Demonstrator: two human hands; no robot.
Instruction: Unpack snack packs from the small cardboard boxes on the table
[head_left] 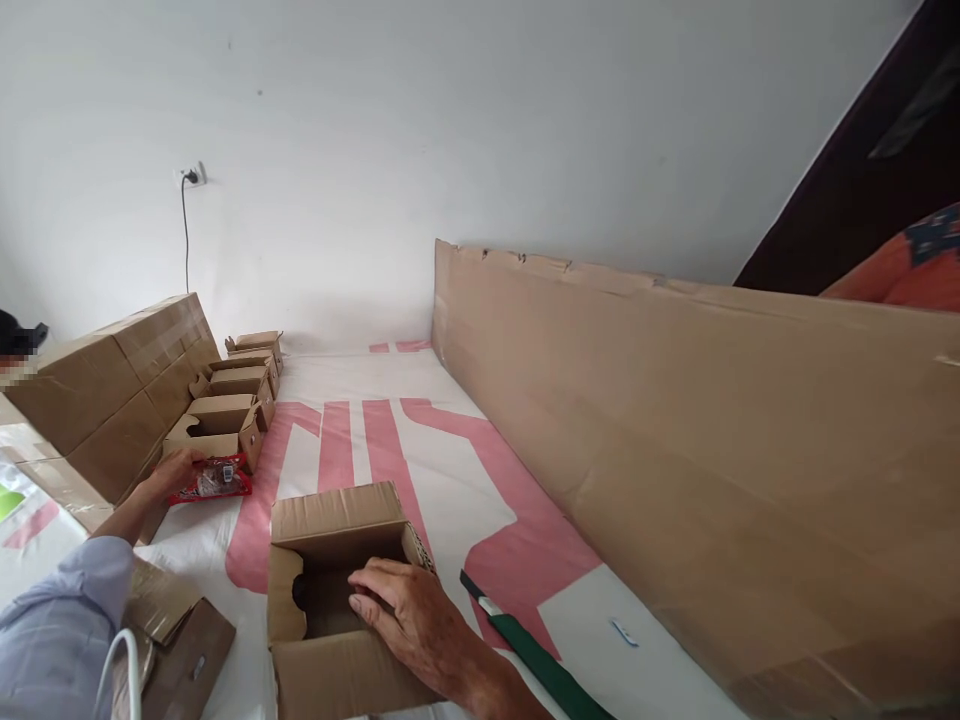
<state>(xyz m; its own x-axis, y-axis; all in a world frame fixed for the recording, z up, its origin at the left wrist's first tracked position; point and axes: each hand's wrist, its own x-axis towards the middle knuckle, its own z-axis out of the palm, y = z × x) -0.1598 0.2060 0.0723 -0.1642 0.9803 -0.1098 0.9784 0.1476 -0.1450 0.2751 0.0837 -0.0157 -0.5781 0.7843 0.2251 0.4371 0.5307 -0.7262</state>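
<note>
At the left, my left hand (177, 468) is closed on the near end of a red packet (225, 478) with a see-through middle and a barcode label. The packet is beside the nearest of several small open cardboard boxes in a row. My right hand (409, 612) reaches over the near right side of an open cardboard box (337, 508) in front of me. Its fingers are loosely bent above the box's opening, thumb apart, with nothing visible in them. The box's flaps stand open, and its side has a rounded cut-out. Part of its inside is hidden by my right hand.
Large taped cartons (112, 370) stand behind the row of small boxes (221, 415). A tall cardboard panel (675, 450) runs along the right. A green-handled knife-like tool (536, 655) lies beside my right wrist. A folded cardboard box (184, 650) is at lower left. People are partly visible at both sides.
</note>
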